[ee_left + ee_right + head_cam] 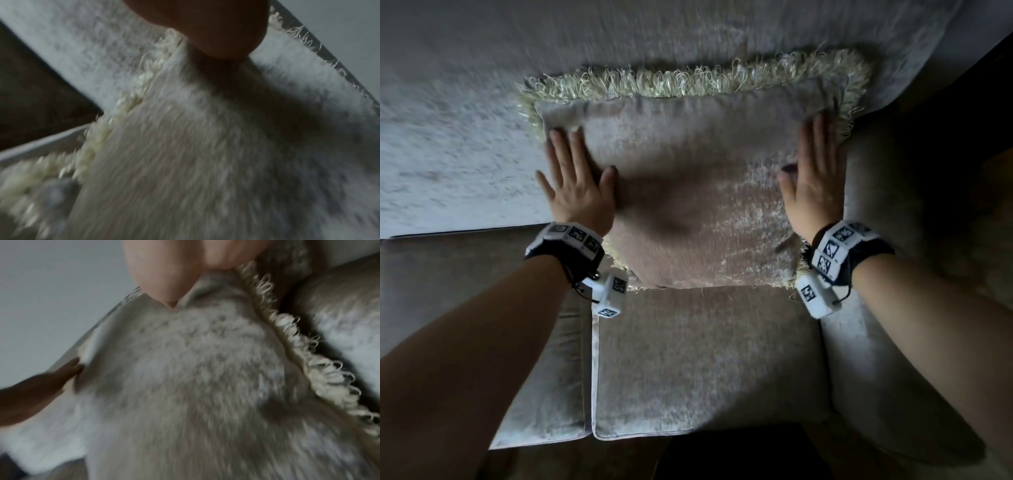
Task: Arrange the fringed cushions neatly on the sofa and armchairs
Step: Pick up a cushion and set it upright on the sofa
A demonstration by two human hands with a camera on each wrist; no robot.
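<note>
Dim room – wrist views blurred, edges dark.

A home living room is suggested. A large upholstered sofa in pale grey-beige chenille fabric [688, 359] fills the frame, with a padded armrest [887, 377] at the right. Dark wooden flooring [448, 274] is seen at the left.

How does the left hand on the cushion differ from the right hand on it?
The left hand lies flat with fingers spread near the left edge of the beige fringed fabric cushion; the right hand keeps its fingers together near the right edge. The right fingertips reach the side fringe; the left ones stop short of the corner. Both are open, palms on the cushion's face.
</note>
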